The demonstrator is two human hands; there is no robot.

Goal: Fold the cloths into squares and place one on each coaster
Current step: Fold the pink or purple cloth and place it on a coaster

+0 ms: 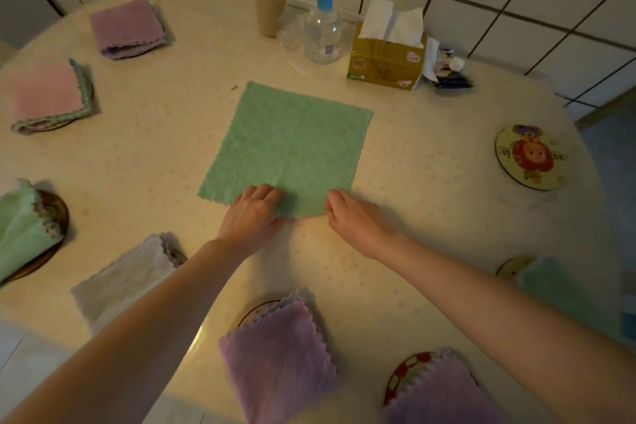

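A green cloth point(289, 144) lies spread flat in the middle of the round table point(430, 217). My left hand point(253, 213) pinches its near edge, and my right hand point(354, 217) pinches the near right corner. A bare round coaster with a cartoon picture point(531, 157) sits at the right. Folded cloths rest on coasters around the rim: purple point(127, 27), pink point(44, 95), green point(19, 227), white point(127, 275), purple point(278, 354), purple point(444, 392) and a teal one point(550, 280).
At the back by the tiled wall stand a tan cup point(270, 9), a clear pump bottle with a blue top point(322, 34), a yellow tissue box point(387, 60) and some small items point(447, 72). The table edge curves away at the right.
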